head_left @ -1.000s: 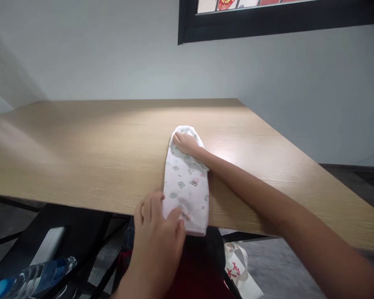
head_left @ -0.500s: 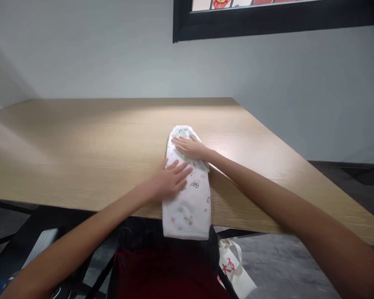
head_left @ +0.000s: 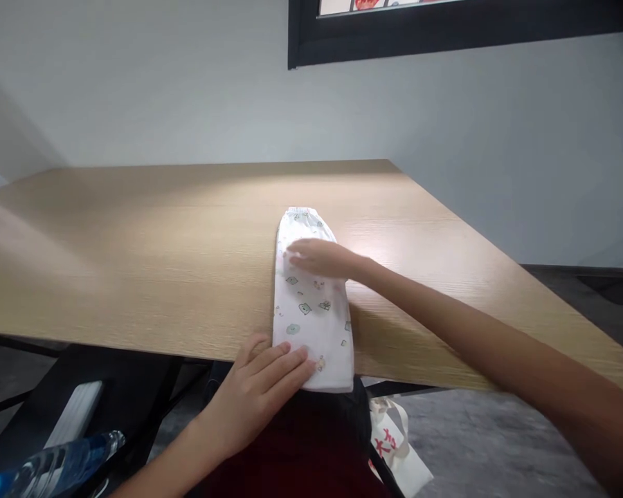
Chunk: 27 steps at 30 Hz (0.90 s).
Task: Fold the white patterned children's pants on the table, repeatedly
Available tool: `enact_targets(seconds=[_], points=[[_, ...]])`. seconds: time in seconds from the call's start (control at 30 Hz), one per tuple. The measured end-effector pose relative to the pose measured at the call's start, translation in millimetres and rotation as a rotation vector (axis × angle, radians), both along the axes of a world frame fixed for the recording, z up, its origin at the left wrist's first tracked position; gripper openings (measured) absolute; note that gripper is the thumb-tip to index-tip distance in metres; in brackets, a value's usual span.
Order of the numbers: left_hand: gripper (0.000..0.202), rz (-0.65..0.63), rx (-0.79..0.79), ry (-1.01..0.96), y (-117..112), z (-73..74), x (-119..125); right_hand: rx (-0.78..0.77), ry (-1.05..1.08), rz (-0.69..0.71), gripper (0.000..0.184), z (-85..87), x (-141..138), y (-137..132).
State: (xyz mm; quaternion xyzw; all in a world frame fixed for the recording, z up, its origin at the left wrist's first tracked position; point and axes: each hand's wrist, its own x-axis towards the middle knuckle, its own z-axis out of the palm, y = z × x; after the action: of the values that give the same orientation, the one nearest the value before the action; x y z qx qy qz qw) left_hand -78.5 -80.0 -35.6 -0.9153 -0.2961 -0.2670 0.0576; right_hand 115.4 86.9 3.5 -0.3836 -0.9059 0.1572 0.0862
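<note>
- I log left hand [head_left: 262,387] shifted to patterned cloth's [head_left: 311,321] near end, likely steadying it; fingers outstretched, flat.
- Right hand [head_left: 326,258] over far half: fingers loosely extended, blurred.

The white printed cloth piece with a gathered end [head_left: 314,311] lies lengthwise before me on the pale wood-grain tabletop [head_left: 150,249], gathered end farthest, near end jutting past the table edge over my lap. My left hand [head_left: 264,380] rests on its near end, from the left; my right hand [head_left: 324,257] is over its far half, from the right. Behind the table stands the smooth grey wall [head_left: 176,83], with the black rectangular window frame [head_left: 446,38] above and rightward. Below the edge, left, a long white bar-shaped object [head_left: 75,415] lies on a flat black seat [head_left: 122,387], a clear plastic blue-capped bottle [head_left: 65,463] nearer me; right of my lap is a white bag with red characters [head_left: 408,463].
</note>
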Motion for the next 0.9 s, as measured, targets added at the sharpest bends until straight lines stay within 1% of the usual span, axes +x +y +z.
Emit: enact_targets(seconds=[0.03, 0.07, 0.1, 0.13, 0.17, 0.2, 0.23, 0.3, 0.33, 0.37, 0.4, 0.43, 0.47, 0.5, 0.57, 0.6, 0.63, 0.7, 0.77, 0.8, 0.83, 0.87, 0.9], points=[[0.032, -0.015, -0.007, -0.026, 2.6, 3.8, 0.8, -0.018, 0.022, 0.033, 0.040, 2.9, 2.1, -26.6], [0.029, -0.027, -0.019, -0.053, 4.1, 8.0, 1.4, -0.026, 0.077, 0.104, 0.040, 4.1, 4.3, -54.7], [0.026, -0.029, -0.041, -0.075, 4.4, 12.3, 1.9, 0.000, 0.120, 0.153, 0.039, 3.4, 6.6, -83.1], [0.023, -0.030, -0.068, -0.092, 3.2, 16.6, 2.3, 0.054, 0.159, 0.183, 0.047, 0.9, 9.0, -110.6], [0.021, -0.037, -0.094, -0.100, 0.3, 20.8, 2.5, 0.109, 0.188, 0.241, 0.057, -3.2, 11.3, -136.1], [0.019, -0.058, -0.119, -0.100, -4.3, 25.1, 2.5, 0.192, 0.221, 0.228, 0.062, -8.0, 13.7, -158.5], [0.018, -0.089, -0.145, -0.093, -10.4, 29.5, 2.2, 0.264, 0.234, 0.200, 0.065, -12.6, 16.0, -177.2], [0.017, -0.167, -0.214, -0.068, -25.0, 38.8, 0.6, 0.321, 0.292, 0.159, 0.075, -17.6, 20.5, -202.3], [0.017, -0.200, -0.248, -0.064, -31.9, 43.7, -0.6, 0.305, 0.344, 0.150, 0.078, -16.7, 22.5, -208.6], [0.018, -0.207, -0.280, -0.073, -37.0, 48.8, -2.1, 0.265, 0.409, 0.142, 0.080, -13.2, 24.1, -210.8], [0.018, -0.185, -0.308, -0.096, -39.4, 54.3, -3.6, 0.215, 0.482, 0.128, 0.080, -7.4, 25.2, -208.9], [0.019, -0.135, -0.330, -0.127, -37.9, 60.0, -4.8, 0.168, 0.551, 0.095, 0.078, 0.4, 25.7, -203.1], [0.021, -0.060, -0.346, -0.163, -31.8, 66.1, -5.4, 0.130, 0.603, 0.046, 0.073, 9.2, 25.5, -193.2], [0.022, 0.032, -0.361, -0.196, -20.8, 72.4, -5.2, 0.097, 0.623, -0.019, 0.065, 18.3, 24.5, -179.4], [0.021, 0.202, -0.387, -0.227, 15.4, 84.1, -2.4, 0.042, 0.588, -0.159, 0.039, 33.4, 20.7, -141.1], [0.020, 0.261, -0.400, -0.221, 38.9, 88.6, 0.1, 0.016, 0.544, -0.226, 0.026, 37.8, 18.2, -117.9], [0.020, 0.286, -0.378, -0.215, 64.4, 91.4, 2.7, -0.016, 0.513, -0.275, 0.020, 39.5, 15.5, -93.0], [0.025, 0.332, -0.366, -0.151, 115.1, 89.9, 7.5, -0.078, 0.487, -0.388, 0.015, 34.2, 10.7, -42.9], [0.026, 0.339, -0.397, -0.084, 155.4, 78.9, 9.2, -0.087, 0.451, -0.494, 0.013, 19.9, 8.0, -0.2], [0.028, 0.344, -0.405, -0.063, 168.8, 71.0, 8.7, -0.092, 0.418, -0.526, 0.015, 11.2, 7.7, 15.9], [0.029, 0.350, -0.407, -0.050, 177.2, 62.7, 7.4, -0.074, 0.385, -0.546, 0.020, 2.7, 8.1, 27.4], [0.030, 0.356, -0.400, -0.043, 180.6, 54.9, 5.8, -0.032, 0.355, -0.554, 0.026, -5.0, 8.9, 34.0], [0.032, 0.357, -0.390, -0.035, 179.7, 48.4, 4.1, 0.044, 0.332, -0.553, 0.032, -11.3, 9.8, 35.6]])
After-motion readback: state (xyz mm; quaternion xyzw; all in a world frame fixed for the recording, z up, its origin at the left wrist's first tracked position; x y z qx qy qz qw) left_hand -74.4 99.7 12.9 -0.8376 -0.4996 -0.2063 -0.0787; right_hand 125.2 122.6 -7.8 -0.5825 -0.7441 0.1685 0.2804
